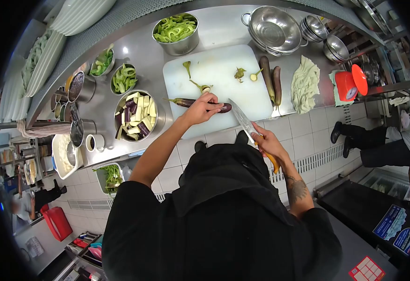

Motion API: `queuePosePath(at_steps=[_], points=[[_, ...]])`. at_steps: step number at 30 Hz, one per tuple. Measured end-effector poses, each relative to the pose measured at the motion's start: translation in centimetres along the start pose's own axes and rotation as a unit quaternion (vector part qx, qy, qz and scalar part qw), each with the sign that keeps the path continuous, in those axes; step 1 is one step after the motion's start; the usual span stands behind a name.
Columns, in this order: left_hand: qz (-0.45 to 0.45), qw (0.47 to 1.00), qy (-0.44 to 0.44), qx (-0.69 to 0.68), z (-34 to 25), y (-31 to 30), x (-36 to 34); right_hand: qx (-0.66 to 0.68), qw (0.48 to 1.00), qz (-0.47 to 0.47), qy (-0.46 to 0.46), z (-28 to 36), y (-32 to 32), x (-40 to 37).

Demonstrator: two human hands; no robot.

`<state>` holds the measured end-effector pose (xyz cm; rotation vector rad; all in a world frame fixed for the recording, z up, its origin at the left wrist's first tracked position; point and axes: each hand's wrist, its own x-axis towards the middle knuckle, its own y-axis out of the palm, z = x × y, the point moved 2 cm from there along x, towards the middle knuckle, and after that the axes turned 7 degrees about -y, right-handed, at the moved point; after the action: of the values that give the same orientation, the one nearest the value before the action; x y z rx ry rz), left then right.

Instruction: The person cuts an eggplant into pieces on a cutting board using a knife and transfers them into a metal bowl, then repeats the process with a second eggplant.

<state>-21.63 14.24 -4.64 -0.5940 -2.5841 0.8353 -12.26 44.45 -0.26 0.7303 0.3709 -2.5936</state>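
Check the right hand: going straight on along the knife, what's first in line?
Probably the eggplant held by the left hand: the tip of the knife in the right hand sits at its near end. Blade height is unclear.

I see in front of me a steel counter (223, 28). Directly on it stand a white cutting board (216, 77), a pot of green pepper pieces (177, 33), a bowl of cut eggplant (137, 114), stacked steel bowls (273, 28) and a pale cloth (304, 83).

Fisheye view, straight down over counter (223, 30)
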Motion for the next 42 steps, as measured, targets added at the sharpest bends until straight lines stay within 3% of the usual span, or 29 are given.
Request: queuePosePath(at_steps=[9, 15, 18, 21, 25, 33, 36, 42], points=[[-0.037, 0.998, 0.01, 0.047, -0.2, 0.9, -0.5, 0.024, 0.997, 0.049, -0.049, 1.6, 4.4, 3.4], [-0.036, 0.999, -0.034, 0.017, -3.1, 3.0, -0.8, -0.009, 0.999, 0.044, -0.031, 0.2, -0.9, 1.9], [-0.08, 0.971, -0.053, 0.217, -4.8, -0.5, -2.5, -0.03, 0.999, 0.014, 0.008, -0.7, -3.1, 1.0], [-0.018, 0.981, -0.129, 0.147, -1.2, -2.5, -6.3, -0.013, 0.999, 0.039, -0.002, -0.7, -2.5, 1.1], [-0.055, 0.981, -0.087, 0.162, -0.3, -1.5, -7.0, -0.015, 0.999, 0.045, -0.003, -0.2, 0.4, 2.0], [-0.057, 0.984, -0.106, 0.133, -0.3, -2.1, -7.9, -0.034, 0.996, 0.057, -0.065, 1.8, 6.7, 6.2], [-0.083, 0.983, -0.146, 0.073, 0.4, -2.9, -9.0, -0.047, 0.994, 0.075, -0.058, 2.0, 6.1, 5.9], [-0.139, 0.982, -0.117, 0.053, 1.1, -2.3, -10.4, -0.08, 0.993, 0.065, -0.06, 2.8, 6.8, 5.8]])
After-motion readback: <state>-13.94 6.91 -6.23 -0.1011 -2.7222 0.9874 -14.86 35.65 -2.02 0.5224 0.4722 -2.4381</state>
